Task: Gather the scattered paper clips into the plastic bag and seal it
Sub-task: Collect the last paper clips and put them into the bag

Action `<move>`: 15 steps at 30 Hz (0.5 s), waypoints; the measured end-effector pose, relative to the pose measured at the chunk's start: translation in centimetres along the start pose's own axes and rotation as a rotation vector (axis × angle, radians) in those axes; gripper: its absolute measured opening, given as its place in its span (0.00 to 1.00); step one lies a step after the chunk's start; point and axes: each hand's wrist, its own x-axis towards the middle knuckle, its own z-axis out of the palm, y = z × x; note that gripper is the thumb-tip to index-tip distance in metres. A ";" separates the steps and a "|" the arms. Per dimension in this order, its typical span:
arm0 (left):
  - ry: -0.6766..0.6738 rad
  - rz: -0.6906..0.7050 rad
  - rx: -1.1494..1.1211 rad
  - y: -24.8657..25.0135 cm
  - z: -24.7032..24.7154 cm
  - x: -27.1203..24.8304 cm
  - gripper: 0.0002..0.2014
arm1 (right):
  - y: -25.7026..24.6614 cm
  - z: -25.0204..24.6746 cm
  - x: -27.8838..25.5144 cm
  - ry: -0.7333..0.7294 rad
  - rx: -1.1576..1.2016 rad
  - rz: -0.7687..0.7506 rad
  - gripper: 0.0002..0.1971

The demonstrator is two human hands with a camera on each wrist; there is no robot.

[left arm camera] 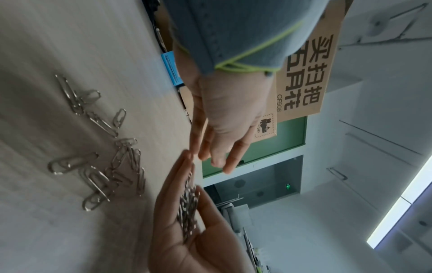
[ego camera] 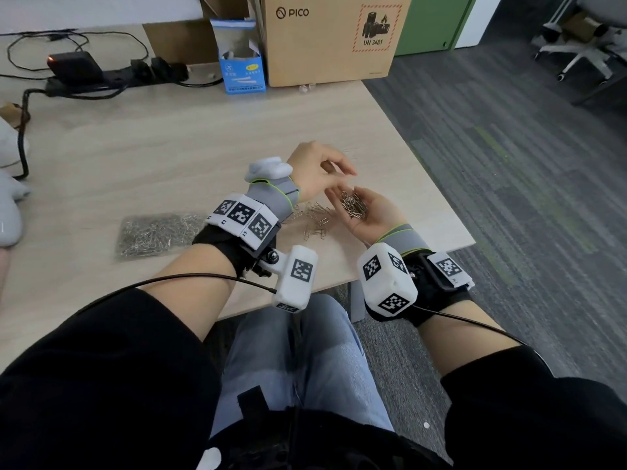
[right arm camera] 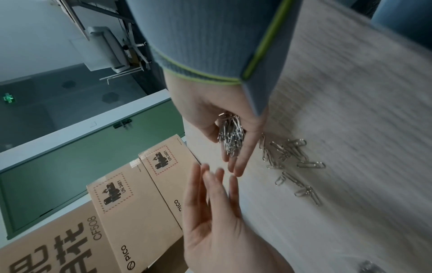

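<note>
Several paper clips [ego camera: 314, 218] lie loose — wooden table [ego camera: 163, 154], grey carpet [ego camera: 509, 137].

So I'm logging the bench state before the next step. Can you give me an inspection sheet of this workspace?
Surface: light wood table, its corner edge near the person's lap.
Job's things: plastic bag lies flat holding many clips; loose paper clips scattered on the table; a pile of clips in the right palm.
Clutter: PICO cardboard box, blue carton, white objects at the left edge.
Hands: left hand above the right, fingers relaxed, holding nothing seen; right hand palm up, cupping clips.
Cables: power strip with black leads; thin wires from both wrist units.
Surroundings: grey carpet, green cabinet, office chair.
</note>
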 end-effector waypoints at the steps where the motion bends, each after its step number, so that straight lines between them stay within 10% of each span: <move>1: 0.050 0.000 0.023 -0.2 -0.2 -0.1 0.08 | -0.2 -0.3 -0.2 0.015 0.024 0.001 0.20; 8: -0.323 -0.137 0.471 -3.2 0.7 -1.6 0.29 | -0.9 -1.8 -1.2 0.068 0.010 -0.061 0.15; 15: -0.246 -0.037 0.410 -4.5 1.1 -2.3 0.15 | -0.4 -1.9 -1.5 0.058 0.013 -0.075 0.14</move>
